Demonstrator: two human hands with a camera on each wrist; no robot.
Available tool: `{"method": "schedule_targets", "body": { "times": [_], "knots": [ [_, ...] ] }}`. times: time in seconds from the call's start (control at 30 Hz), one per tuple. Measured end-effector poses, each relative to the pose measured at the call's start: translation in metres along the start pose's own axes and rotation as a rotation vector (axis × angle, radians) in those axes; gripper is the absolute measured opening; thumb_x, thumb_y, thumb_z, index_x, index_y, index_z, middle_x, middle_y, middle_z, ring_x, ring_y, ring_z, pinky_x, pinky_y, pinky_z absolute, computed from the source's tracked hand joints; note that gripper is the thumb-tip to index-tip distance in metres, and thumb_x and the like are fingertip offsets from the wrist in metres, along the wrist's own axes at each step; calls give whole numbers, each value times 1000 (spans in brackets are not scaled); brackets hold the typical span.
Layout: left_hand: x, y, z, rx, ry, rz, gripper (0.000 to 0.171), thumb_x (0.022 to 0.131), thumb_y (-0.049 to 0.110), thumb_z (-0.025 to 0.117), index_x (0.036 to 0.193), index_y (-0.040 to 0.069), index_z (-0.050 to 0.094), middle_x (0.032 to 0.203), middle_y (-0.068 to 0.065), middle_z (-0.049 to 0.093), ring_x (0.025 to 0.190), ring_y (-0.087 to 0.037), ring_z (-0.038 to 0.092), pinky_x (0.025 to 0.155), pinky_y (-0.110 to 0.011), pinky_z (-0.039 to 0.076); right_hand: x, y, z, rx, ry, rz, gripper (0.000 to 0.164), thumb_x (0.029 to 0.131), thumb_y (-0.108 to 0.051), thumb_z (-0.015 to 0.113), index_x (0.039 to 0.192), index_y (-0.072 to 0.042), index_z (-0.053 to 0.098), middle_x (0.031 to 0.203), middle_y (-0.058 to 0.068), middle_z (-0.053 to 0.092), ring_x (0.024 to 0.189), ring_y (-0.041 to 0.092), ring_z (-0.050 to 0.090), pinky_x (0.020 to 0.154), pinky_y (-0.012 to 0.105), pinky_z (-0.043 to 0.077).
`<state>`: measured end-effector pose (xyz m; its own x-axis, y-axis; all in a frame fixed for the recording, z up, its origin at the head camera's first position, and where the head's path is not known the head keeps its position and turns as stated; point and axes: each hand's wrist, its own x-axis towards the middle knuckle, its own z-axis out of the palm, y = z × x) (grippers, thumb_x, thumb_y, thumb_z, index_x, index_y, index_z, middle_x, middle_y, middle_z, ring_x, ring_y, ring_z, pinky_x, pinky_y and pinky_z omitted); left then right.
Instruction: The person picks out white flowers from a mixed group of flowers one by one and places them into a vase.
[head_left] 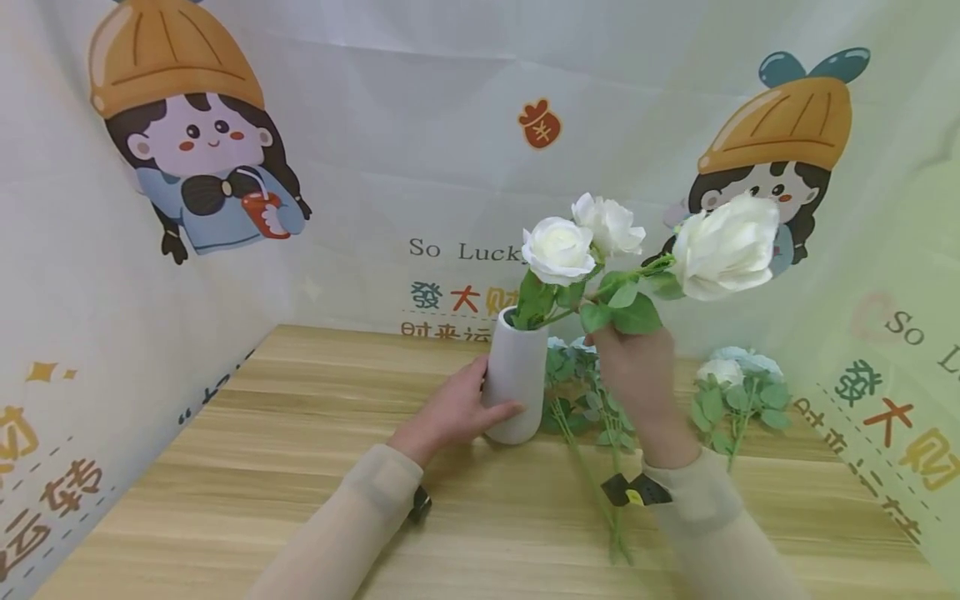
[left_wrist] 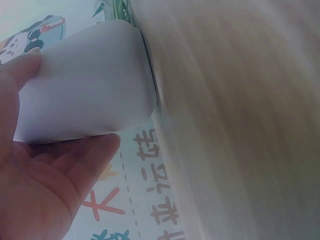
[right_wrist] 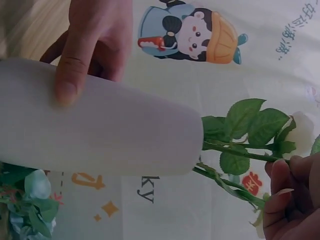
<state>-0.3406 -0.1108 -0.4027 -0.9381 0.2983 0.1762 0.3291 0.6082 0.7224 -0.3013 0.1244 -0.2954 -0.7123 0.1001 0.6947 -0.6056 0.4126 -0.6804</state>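
Observation:
A tall white vase (head_left: 516, 379) stands upright on the wooden table. My left hand (head_left: 456, 408) holds its lower part, thumb across the front and fingers round the side; the left wrist view shows the thumb and fingers on either side of the vase (left_wrist: 90, 85). Two white roses, one in front (head_left: 558, 250) and one behind (head_left: 611, 225), rise from the mouth. Right of the vase mouth, my right hand (head_left: 637, 375) pinches the stem of a large white rose (head_left: 727, 247), which leans right. In the right wrist view, green stems (right_wrist: 240, 152) run from the vase mouth toward my fingers.
Pale blue flowers with long green stems (head_left: 581, 458) lie on the table right of the vase, partly behind my right hand. Another pale bunch (head_left: 738, 375) lies farther right. A printed cloth backdrop (head_left: 390, 125) hangs behind and at both sides of the table (head_left: 225, 467).

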Motion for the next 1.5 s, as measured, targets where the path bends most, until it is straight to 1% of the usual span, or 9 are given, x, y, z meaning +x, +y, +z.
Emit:
{"method": "schedule_targets", "body": {
  "times": [0.13,0.27,0.47,0.63,0.73,0.9,1.07,1.23,1.5],
  "knots": [
    [0,1,0,-1,1,7,86,97,45,85,161,3,44,155,-21,61,140,-38,64,119,-57,54,-4,8,10,-64,-73,14,17,104,-5,62,98,-1,77,70,13,72,54,1,57,48,22,45],
    [1,2,0,-12,3,16,87,97,44,85,161,2,44,154,-21,62,140,-38,64,119,-57,55,-4,11,18,-86,-83,-18,16,103,-5,63,106,-2,78,68,15,70,56,6,59,44,23,43],
    [0,2,0,-18,15,35,86,97,42,85,161,2,44,154,-21,62,139,-38,65,118,-56,56,-2,12,33,-213,-144,0,18,104,-18,69,106,-2,77,83,14,71,70,21,57,60,29,45],
    [-1,2,0,-14,22,39,86,98,41,85,161,0,43,152,-23,63,138,-39,66,117,-55,57,-3,15,42,-269,-204,21,13,98,-15,69,95,-3,73,94,15,68,76,25,57,66,32,46],
    [-1,3,0,-12,21,37,87,98,41,84,161,-1,43,153,-24,62,138,-39,65,117,-55,57,-3,15,40,-222,-201,69,15,98,-15,69,109,-5,71,94,14,70,69,22,56,59,30,46],
    [-1,4,0,-19,14,27,88,97,41,85,163,0,42,154,-23,62,139,-39,65,117,-56,57,-1,10,35,-113,-130,139,39,97,-13,71,133,-5,59,97,15,71,73,17,58,59,24,50],
    [-1,3,0,-34,9,29,90,98,42,85,163,0,40,154,-23,61,139,-38,65,117,-56,57,-2,5,31,-73,-67,69,31,95,-12,71,124,-2,63,94,17,71,75,17,60,63,20,50],
    [0,3,0,-28,10,26,89,98,43,84,163,0,41,154,-22,62,139,-37,65,117,-55,57,-1,6,30,-93,-136,-52,22,94,-11,70,113,-2,75,106,18,76,75,21,63,63,20,49],
    [1,2,0,-25,15,37,86,98,43,84,159,-2,44,148,-22,65,132,-36,68,113,-55,59,0,12,33,-213,-351,-148,50,101,-14,62,149,-4,66,151,18,67,97,36,68,85,51,60]
  ]
}}
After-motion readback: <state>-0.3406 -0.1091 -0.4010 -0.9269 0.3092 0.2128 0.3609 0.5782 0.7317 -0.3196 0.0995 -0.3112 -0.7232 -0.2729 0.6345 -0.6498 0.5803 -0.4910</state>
